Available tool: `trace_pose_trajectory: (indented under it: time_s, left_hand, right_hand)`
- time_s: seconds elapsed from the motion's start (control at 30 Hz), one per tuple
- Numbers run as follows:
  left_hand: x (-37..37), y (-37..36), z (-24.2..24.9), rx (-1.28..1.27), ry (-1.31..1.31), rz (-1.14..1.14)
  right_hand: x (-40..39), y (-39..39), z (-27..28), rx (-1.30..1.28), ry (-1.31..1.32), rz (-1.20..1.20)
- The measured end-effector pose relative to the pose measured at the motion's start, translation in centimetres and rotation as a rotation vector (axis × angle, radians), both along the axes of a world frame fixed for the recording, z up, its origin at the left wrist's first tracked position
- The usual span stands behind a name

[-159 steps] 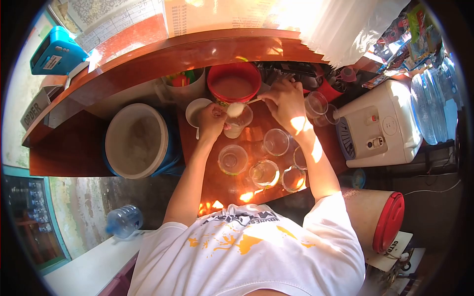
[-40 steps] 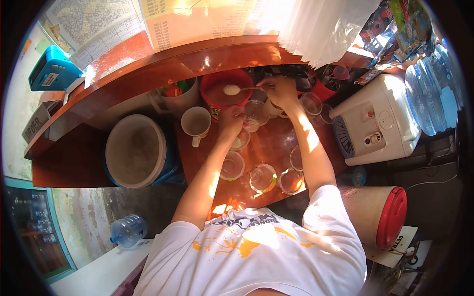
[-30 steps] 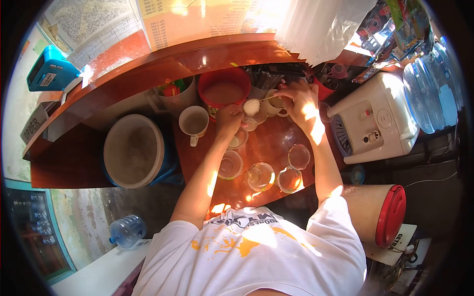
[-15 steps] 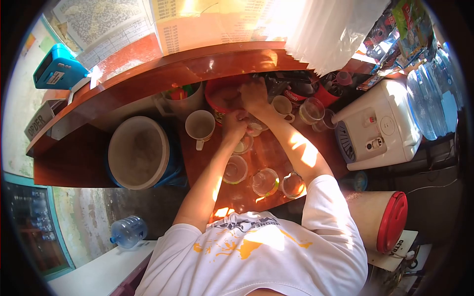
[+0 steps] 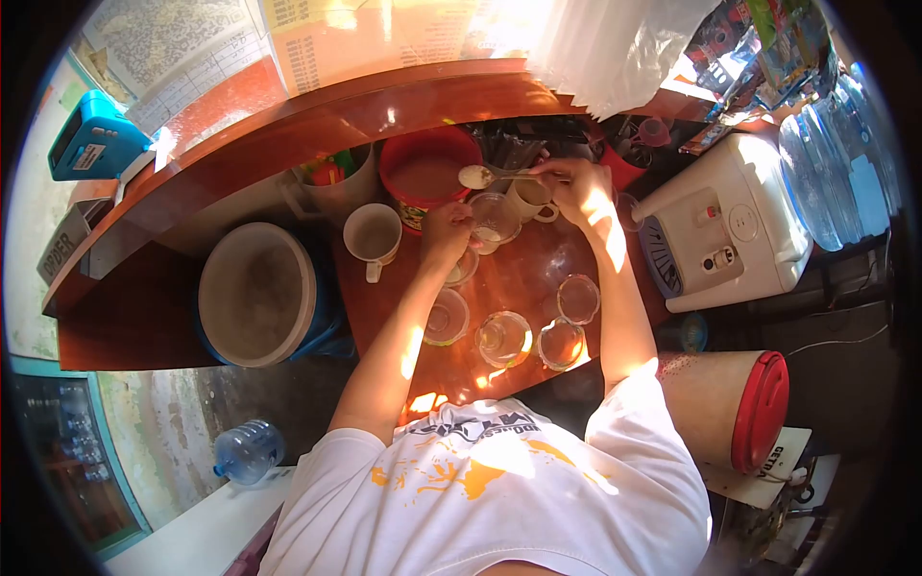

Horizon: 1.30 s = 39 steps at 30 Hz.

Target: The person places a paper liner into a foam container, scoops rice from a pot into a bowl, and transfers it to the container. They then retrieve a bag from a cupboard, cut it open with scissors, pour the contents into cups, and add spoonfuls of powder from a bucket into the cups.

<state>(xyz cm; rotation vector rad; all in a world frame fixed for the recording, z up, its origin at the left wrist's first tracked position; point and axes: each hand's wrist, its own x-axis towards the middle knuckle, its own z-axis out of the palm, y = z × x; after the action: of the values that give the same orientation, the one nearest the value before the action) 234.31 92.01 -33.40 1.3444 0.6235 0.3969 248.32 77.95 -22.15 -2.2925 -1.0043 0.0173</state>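
Note:
A clear plastic cup (image 5: 496, 219) with some pale powder inside is held at its rim by my left hand (image 5: 448, 233). My right hand (image 5: 580, 188) pinches the handle of a spoon (image 5: 476, 177), whose bowl carries a heap of whitish powder above the cup. Behind my left hand stands a red tub (image 5: 428, 165) with brownish contents. A light mug (image 5: 531, 199) is beside the cup, under my right hand. Another white mug (image 5: 372, 233) stands to the left. Several clear cups (image 5: 503, 339) rest on the brown table nearer my body.
On the left is a large round bucket (image 5: 257, 295). A white water dispenser (image 5: 722, 226) with a blue bottle stands on the right, and a red-lidded container (image 5: 762, 411) lies below it. Plastic bags (image 5: 615, 48) hang above the wooden ledge (image 5: 317, 119).
My right hand has come out of the red tub and moved right, bringing the loaded spoon over the cup. The view has shifted slightly.

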Motion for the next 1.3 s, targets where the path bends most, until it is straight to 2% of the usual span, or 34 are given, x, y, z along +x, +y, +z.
trace_pose_trajectory:
  time_s: [0.1, 0.13, 0.23, 0.4, 0.53, 0.6, 0.63, 0.67, 0.7, 0.73, 0.8, 0.83, 0.87, 0.9, 0.93, 0.97, 1.03, 1.13, 1.17, 1.27, 1.3]
  left_hand:
    - [0.2, -0.5, -0.1, -0.008, -0.028, 0.006]
    - [0.3, -0.6, -0.3, -0.001, -0.040, -0.011]
    - [0.6, -1.5, -0.6, 0.035, -0.036, -0.086]
    - [1.1, -5.2, 0.1, 0.111, 0.162, -0.322]
    - [2.9, -7.9, -5.4, 0.120, 0.186, -0.426]
    - [3.1, -8.3, -6.3, 0.048, 0.249, -0.488]
    - [2.9, -8.4, -7.1, 0.243, 0.191, -0.448]
    - [2.6, -8.5, -7.6, 0.435, 0.134, -0.407]
    - [2.3, -8.5, -8.0, 0.630, 0.076, -0.365]
    - [0.5, -8.2, -2.8, 0.606, 0.222, -0.383]
    - [-4.6, -6.6, 2.1, 0.770, 0.141, -0.306]
    - [-8.0, -7.0, 1.8, 1.030, -0.108, -0.005]
    - [-9.0, -5.2, 6.1, 0.860, 0.387, -0.312]
    - [-11.6, -4.9, 3.8, 1.074, 0.382, -0.125]
    - [-13.1, -4.5, 2.8, 1.128, 0.580, -0.079]
    - [-13.7, -3.5, 2.8, 0.931, 0.783, -0.196]
    - [-15.9, -3.2, -1.1, 0.940, 0.617, -0.147]
    - [-15.9, -3.0, -3.2, 0.547, 0.378, -0.074]
    - [-16.0, -3.1, -3.2, 0.491, 0.370, -0.047]
    - [-16.8, -2.8, -2.1, 0.353, 0.362, 0.014]
    - [-17.3, -2.4, -1.4, 0.326, 0.366, 0.031]
  right_hand:
    - [-1.7, -3.0, 1.0, -0.069, -0.432, 0.046]
    - [-1.9, -3.3, 0.7, 0.042, -0.562, 0.128]
    - [-3.0, -4.8, 1.3, 0.013, -0.738, 0.084]
    - [-2.4, -5.7, 1.7, 0.066, -0.768, 0.009]
    - [-3.1, -3.5, 1.2, -0.029, -0.682, -0.004]
    - [-3.6, -1.3, 0.6, 0.059, -0.654, 0.015]
    - [-3.9, 0.0, 0.2, 0.099, -0.637, 0.025]
    - [-3.8, 1.6, -0.6, 0.030, -0.641, 0.029]
    - [-3.5, 3.3, -1.4, 0.064, -0.727, 0.056]
    - [-3.0, 5.2, -2.4, 0.039, -0.748, 0.069]
    - [-2.1, 7.9, -4.5, -0.066, -0.804, 0.077]
    - [-1.6, 9.1, -5.3, -0.139, -0.844, 0.072]
    - [-1.3, 10.1, -6.0, -0.210, -0.882, 0.065]
    - [-1.0, 10.9, -6.4, -0.266, -0.873, 0.066]
    - [-0.9, 11.5, -6.9, -0.324, -0.864, 0.072]
    - [-0.9, 12.0, -7.2, -0.383, -0.856, 0.078]
    - [-1.2, 12.4, -8.1, -0.384, -0.716, 0.150]
    - [-1.9, 12.7, -7.5, -0.470, -0.576, 0.226]
    - [-2.2, 12.4, -7.2, -0.517, -0.536, 0.245]
    - [-3.1, 10.7, -5.9, 0.033, -0.904, 0.190]
    - [-3.8, 9.8, -5.3, 0.031, -0.766, 0.195]
